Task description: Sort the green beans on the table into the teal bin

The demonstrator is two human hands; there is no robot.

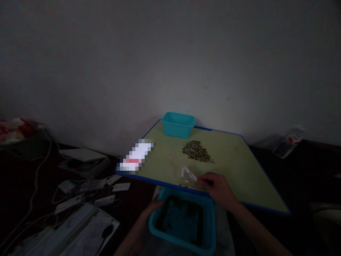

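My left hand grips the left rim of a turquoise plastic basin below the table's near edge. Dark bits lie in the basin; the dim light hides what they are. Over the near part of the tabletop, my right hand pinches a thin, partly see-through piece with white patches, its exact kind unclear. Some dark grains lie beside that piece at the edge. Farther back is a spread pile of small brown grains or beans. Left of it sits a small patch of pale grains.
The pale table has a blue rim. A second turquoise basin stands at its back, against the wall. A lit phone-like screen, pixelated, lies at the left edge. Power strips and cables clutter the left floor; a clear package lies right.
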